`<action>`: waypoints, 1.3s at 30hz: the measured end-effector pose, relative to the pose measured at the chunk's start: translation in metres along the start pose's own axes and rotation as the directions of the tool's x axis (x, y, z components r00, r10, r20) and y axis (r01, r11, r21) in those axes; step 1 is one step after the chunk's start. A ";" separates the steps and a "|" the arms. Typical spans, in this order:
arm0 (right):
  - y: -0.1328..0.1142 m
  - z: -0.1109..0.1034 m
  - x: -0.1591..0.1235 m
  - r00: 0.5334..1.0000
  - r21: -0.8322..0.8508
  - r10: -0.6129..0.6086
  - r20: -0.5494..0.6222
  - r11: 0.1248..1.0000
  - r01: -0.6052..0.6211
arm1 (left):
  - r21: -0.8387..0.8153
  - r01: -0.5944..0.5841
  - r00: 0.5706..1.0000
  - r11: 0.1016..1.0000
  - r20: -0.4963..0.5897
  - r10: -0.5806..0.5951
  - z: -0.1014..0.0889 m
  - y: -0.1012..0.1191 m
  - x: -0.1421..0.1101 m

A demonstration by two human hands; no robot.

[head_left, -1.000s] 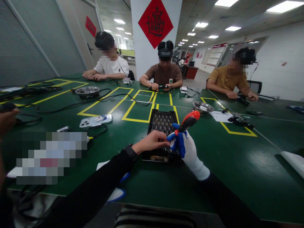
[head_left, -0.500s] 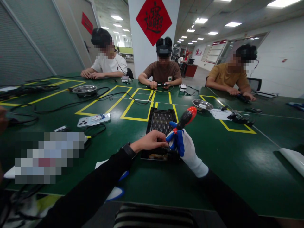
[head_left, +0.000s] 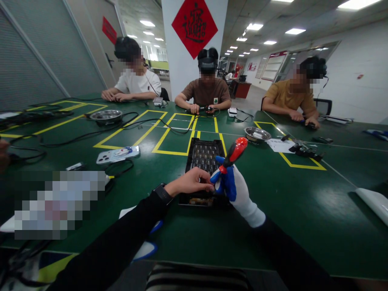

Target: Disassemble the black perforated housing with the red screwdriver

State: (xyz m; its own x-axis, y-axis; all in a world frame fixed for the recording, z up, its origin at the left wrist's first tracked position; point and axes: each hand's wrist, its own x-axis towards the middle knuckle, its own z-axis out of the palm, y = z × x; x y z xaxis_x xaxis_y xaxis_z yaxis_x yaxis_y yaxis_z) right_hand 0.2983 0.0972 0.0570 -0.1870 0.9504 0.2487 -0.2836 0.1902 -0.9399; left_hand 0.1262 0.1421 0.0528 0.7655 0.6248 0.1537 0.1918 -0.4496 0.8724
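Note:
My right hand [head_left: 235,184], in a white glove with blue fingertips, is closed round a red and black screwdriver [head_left: 234,153]. The handle leans up and to the right; its tip is hidden behind the hands. My left hand [head_left: 194,180], bare with a dark watch on the wrist, has thumb and fingers pinched together beside the right fingertips. What it pinches is too small to make out. Both hands are over the near part of a black tray-like case [head_left: 188,161], which holds rows of small light metal parts [head_left: 203,155].
Left of the case lie a phone [head_left: 118,154], a cable and a blurred-out flat item [head_left: 60,204]. A glove [head_left: 146,249] lies by the table's front edge. Metal bowls [head_left: 106,116] stand farther back. Three people sit across the green table [head_left: 303,218], which bears yellow tape outlines.
The screwdriver handle has tilted slightly and shifted a little left and down. Both hands stay at the near part of the case, and the whole view has moved slightly.

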 end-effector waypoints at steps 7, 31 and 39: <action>-0.003 0.002 -0.001 0.999 0.037 -0.031 -0.016 0.999 0.032 | -0.055 0.042 0.999 0.998 0.012 -0.041 0.000 0.005 0.000; 0.003 0.000 0.001 0.990 -0.071 -0.042 -0.133 0.997 0.032 | -0.031 0.004 1.000 1.000 0.014 -0.004 0.000 0.000 0.000; -0.009 0.002 -0.004 0.999 -0.025 -0.041 -0.035 0.999 0.040 | -0.049 0.012 1.000 0.999 0.005 -0.012 0.001 -0.001 0.001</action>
State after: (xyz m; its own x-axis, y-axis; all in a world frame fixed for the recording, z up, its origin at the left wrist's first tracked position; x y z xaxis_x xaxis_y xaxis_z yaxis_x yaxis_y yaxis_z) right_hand 0.2997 0.0913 0.0649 -0.1423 0.9499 0.2784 -0.2668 0.2341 -0.9349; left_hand 0.1272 0.1425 0.0518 0.7665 0.6266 0.1410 0.1708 -0.4105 0.8957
